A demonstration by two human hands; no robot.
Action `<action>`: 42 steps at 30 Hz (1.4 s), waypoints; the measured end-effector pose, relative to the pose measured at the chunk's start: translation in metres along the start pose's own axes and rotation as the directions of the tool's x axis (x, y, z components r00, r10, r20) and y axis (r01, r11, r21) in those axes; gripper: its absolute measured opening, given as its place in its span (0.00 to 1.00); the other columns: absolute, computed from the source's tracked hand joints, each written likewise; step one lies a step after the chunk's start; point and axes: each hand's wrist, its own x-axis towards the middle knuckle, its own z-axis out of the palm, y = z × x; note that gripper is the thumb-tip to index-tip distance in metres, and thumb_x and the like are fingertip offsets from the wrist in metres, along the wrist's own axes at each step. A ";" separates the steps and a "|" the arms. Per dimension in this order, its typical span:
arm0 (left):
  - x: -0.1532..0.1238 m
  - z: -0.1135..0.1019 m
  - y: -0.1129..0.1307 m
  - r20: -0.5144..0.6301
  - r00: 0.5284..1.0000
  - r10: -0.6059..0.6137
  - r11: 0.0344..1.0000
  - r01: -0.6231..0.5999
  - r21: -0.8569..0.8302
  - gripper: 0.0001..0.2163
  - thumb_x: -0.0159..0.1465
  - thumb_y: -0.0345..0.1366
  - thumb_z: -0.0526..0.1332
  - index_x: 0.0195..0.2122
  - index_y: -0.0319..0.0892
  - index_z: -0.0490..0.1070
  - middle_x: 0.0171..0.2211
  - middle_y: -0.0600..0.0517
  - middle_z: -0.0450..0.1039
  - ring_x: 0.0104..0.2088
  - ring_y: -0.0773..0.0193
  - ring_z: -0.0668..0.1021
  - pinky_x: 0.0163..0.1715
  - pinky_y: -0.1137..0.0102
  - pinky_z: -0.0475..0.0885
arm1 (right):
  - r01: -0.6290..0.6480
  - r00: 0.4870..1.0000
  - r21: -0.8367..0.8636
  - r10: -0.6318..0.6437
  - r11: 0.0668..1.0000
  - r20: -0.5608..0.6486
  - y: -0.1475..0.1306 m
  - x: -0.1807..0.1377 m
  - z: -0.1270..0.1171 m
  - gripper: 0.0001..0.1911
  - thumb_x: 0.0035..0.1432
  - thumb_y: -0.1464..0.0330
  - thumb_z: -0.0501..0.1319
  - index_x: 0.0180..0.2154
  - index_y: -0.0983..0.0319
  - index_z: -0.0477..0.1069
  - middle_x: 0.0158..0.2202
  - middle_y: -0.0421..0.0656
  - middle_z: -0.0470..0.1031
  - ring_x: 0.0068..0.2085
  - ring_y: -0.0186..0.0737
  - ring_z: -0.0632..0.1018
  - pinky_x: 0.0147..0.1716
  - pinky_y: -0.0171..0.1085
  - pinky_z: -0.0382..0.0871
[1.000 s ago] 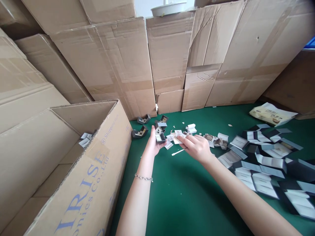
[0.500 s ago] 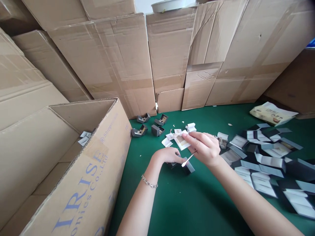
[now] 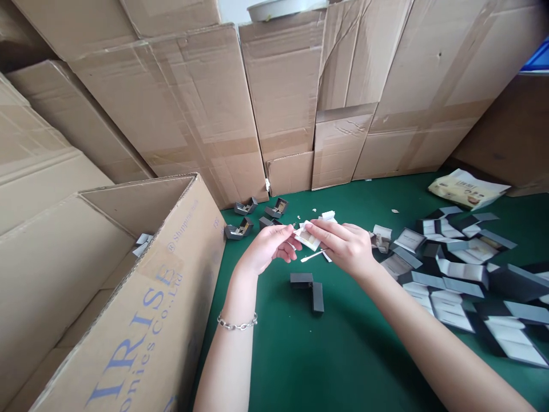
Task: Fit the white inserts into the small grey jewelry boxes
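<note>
The two hands meet above the green bench [image 3: 300, 355]. The left hand [image 3: 266, 247] and right hand [image 3: 345, 247] pinch a small white card [image 3: 307, 236] between their fingertips, and the right hand also grips a thin white stick [image 3: 312, 256]. Just nearer than the hands, a little dark box [image 3: 307, 284] lies open on the bench with nothing in it. The work looks to be at an early stage. Three fitted boxes [image 3: 238, 230] stand at the far side and a few pieces [image 3: 141, 243] lie in the big carton [image 3: 141, 320] on the left. A large heap of flat blanks [image 3: 463, 274] lies on the right.
</note>
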 end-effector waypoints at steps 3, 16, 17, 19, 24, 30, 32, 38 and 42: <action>0.001 0.004 -0.003 -0.030 0.999 -0.016 0.998 0.017 0.058 0.19 0.57 0.48 0.62 0.35 0.34 0.70 0.30 0.46 0.70 0.25 0.68 0.72 0.22 0.75 0.66 | 0.031 0.998 -0.062 -0.028 0.998 0.052 0.001 -0.001 0.001 0.12 0.60 0.75 0.56 0.43 0.59 0.74 0.42 0.37 0.73 0.24 0.27 0.68 0.26 0.30 0.59; 0.015 0.039 -0.009 -0.173 0.983 0.065 0.998 -0.059 0.038 0.13 0.52 0.41 0.65 0.28 0.34 0.70 0.23 0.51 0.67 0.22 0.70 0.69 0.22 0.75 0.63 | -0.245 0.960 0.048 0.235 0.968 0.152 -0.001 0.000 0.006 0.19 0.58 0.77 0.50 0.48 0.59 0.70 0.47 0.37 0.70 0.32 0.32 0.74 0.21 0.31 0.60; 0.017 0.040 -0.011 -0.192 0.977 0.097 0.995 -0.092 0.035 0.13 0.52 0.41 0.65 0.29 0.34 0.70 0.23 0.51 0.67 0.22 0.71 0.69 0.22 0.76 0.64 | -0.302 0.941 0.049 0.290 0.952 0.176 -0.001 0.001 0.006 0.22 0.57 0.77 0.49 0.51 0.58 0.68 0.48 0.38 0.69 0.31 0.33 0.74 0.20 0.32 0.59; 0.020 0.038 -0.015 -0.239 0.958 0.159 0.987 -0.152 0.047 0.14 0.53 0.42 0.64 0.32 0.33 0.72 0.25 0.50 0.69 0.23 0.72 0.69 0.24 0.76 0.65 | -0.467 0.873 0.127 0.434 0.875 0.224 -0.002 0.003 0.006 0.26 0.56 0.76 0.47 0.57 0.58 0.61 0.49 0.40 0.68 0.31 0.35 0.74 0.20 0.32 0.59; 0.022 0.029 -0.019 -0.443 0.860 0.253 0.963 -0.180 0.200 0.16 0.54 0.43 0.63 0.36 0.32 0.74 0.28 0.47 0.72 0.25 0.69 0.71 0.27 0.75 0.67 | -0.850 0.525 0.374 0.646 0.370 0.555 0.000 0.005 0.011 0.20 0.60 0.57 0.51 0.45 0.63 0.71 0.32 0.43 0.72 0.28 0.37 0.70 0.24 0.33 0.60; 0.019 0.022 -0.017 -0.411 0.876 0.252 0.953 -0.152 0.261 0.16 0.54 0.44 0.64 0.35 0.34 0.75 0.27 0.48 0.72 0.25 0.69 0.70 0.27 0.75 0.67 | -0.920 0.392 0.322 0.584 0.225 0.711 0.000 0.005 0.015 0.21 0.55 0.52 0.55 0.31 0.64 0.72 0.25 0.41 0.68 0.26 0.35 0.65 0.24 0.33 0.55; 0.018 0.019 -0.017 -0.374 0.898 0.233 0.956 -0.140 0.258 0.18 0.53 0.45 0.65 0.38 0.35 0.75 0.29 0.47 0.72 0.26 0.69 0.69 0.27 0.75 0.67 | -0.915 0.402 0.309 0.570 0.257 0.717 -0.001 0.007 0.012 0.21 0.55 0.52 0.55 0.29 0.65 0.71 0.24 0.42 0.67 0.26 0.35 0.64 0.24 0.33 0.55; 0.024 0.020 -0.027 -0.423 0.883 0.202 0.976 -0.146 0.160 0.17 0.54 0.44 0.64 0.37 0.33 0.75 0.28 0.47 0.71 0.26 0.69 0.69 0.27 0.75 0.66 | -0.862 0.505 0.412 0.447 0.294 0.738 -0.002 0.007 0.010 0.18 0.54 0.56 0.58 0.29 0.66 0.71 0.24 0.41 0.66 0.26 0.34 0.63 0.24 0.32 0.55; 0.032 0.027 -0.036 -0.460 0.861 0.215 0.975 -0.160 0.157 0.19 0.54 0.45 0.64 0.38 0.33 0.74 0.28 0.48 0.71 0.27 0.68 0.70 0.29 0.74 0.67 | -0.914 0.322 0.400 0.467 -0.075 0.824 0.000 0.001 0.021 0.20 0.47 0.54 0.63 0.29 0.66 0.71 0.17 0.38 0.59 0.18 0.29 0.55 0.18 0.31 0.47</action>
